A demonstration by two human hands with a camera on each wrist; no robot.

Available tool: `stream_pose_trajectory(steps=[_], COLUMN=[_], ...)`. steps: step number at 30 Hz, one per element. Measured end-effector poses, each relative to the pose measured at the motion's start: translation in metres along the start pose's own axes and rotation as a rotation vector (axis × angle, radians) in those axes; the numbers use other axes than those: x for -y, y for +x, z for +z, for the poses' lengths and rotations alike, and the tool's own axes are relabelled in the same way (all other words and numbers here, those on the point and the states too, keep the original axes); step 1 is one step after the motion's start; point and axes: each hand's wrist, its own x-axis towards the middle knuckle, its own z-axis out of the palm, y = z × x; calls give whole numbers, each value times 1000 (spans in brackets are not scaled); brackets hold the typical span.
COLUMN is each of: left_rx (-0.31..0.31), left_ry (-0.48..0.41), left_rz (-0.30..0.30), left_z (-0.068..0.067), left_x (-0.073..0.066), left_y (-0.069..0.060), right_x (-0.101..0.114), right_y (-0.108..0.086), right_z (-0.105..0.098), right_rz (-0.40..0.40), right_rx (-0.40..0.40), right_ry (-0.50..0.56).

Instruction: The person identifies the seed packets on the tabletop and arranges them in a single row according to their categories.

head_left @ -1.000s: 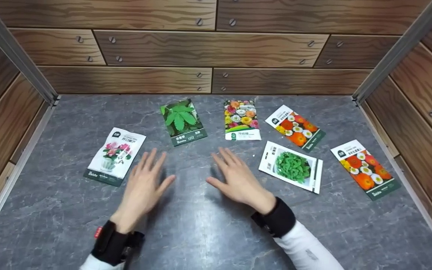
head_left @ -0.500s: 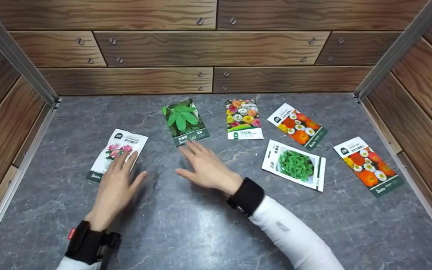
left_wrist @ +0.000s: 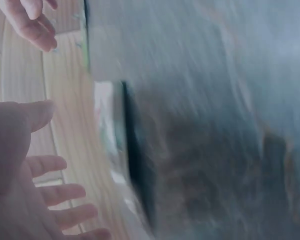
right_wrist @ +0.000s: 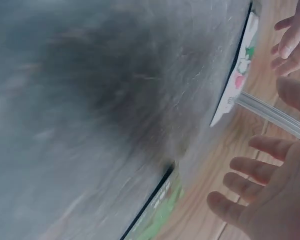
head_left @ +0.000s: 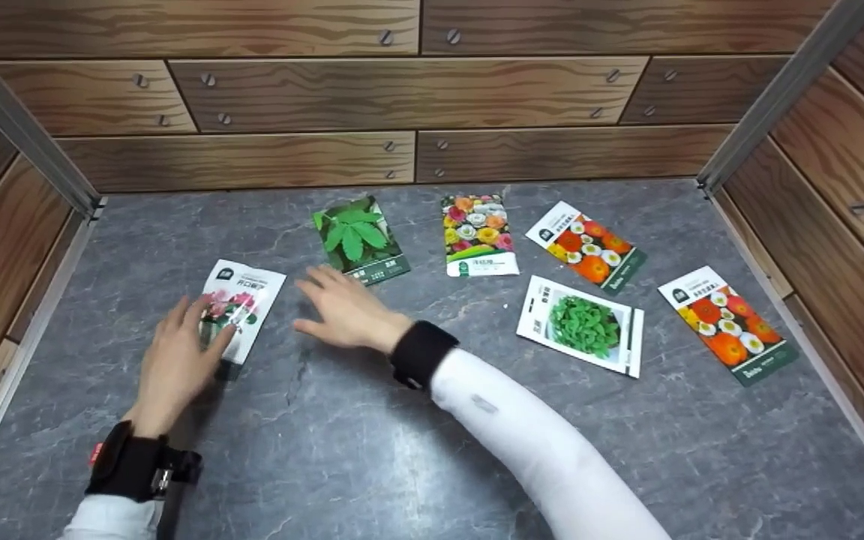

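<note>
A white seed packet point(head_left: 253, 289) with pink flowers lies at the left of the table. Over its lower left part hovers my left hand point(head_left: 175, 364), fingers spread and relaxed; the left wrist view shows a gap between those fingers and the packet point(left_wrist: 106, 117). My right hand point(head_left: 348, 309) is in the air just below a seed packet point(head_left: 355, 234) with a green leaf, covering its lower left corner in the head view. Its fingers are spread and hold nothing. In the right wrist view both the pink-flower packet point(right_wrist: 238, 75) and the leaf packet point(right_wrist: 157, 212) lie beyond the hand.
A packet with mixed flowers point(head_left: 479, 232) lies at back centre. Two orange-flower packets, one upper right point(head_left: 589, 244) and one far right point(head_left: 728, 322), flank a green-herb packet point(head_left: 583, 324). Wood-patterned walls point(head_left: 289, 161) enclose the grey table point(head_left: 372, 465).
Both hands have moved left: the left hand over the pink-flower packet, the right hand from the middle to below the leaf packet. The packets stay where they were; the view has shifted slightly.
</note>
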Motion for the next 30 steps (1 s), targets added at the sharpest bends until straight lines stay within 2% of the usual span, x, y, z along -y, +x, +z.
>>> stream_pose_trajectory(steps=[5, 9, 12, 17, 22, 25, 28, 30], left_rx=[120, 179, 173, 153, 94, 49, -5, -54], left_ry=[11, 12, 3, -37, -90, -103, -113, -140], left_rz=[-101, -131, -109, -100, -97, -86, -86, -91], left_z=[-6, -3, 2, 4, 5, 2, -1, -4], left_x=[14, 17, 14, 9, 1, -4, -13, -20], left_y=[10, 14, 14, 13, 8, 2, -3, -6], right_x=[16, 21, 19, 22, 26, 22, 12, 5], right_y=[33, 51, 56, 58, 59, 56, 48, 40], right_z=[1, 7, 12, 14, 15, 11, 6, 2], right_rz=[12, 78, 114, 117, 129, 168, 165, 133], right_rx=[7, 38, 50, 32, -12, -70, -127, -142], right_ry=[-4, -4, -13, -8, 13, 121, 340, 536])
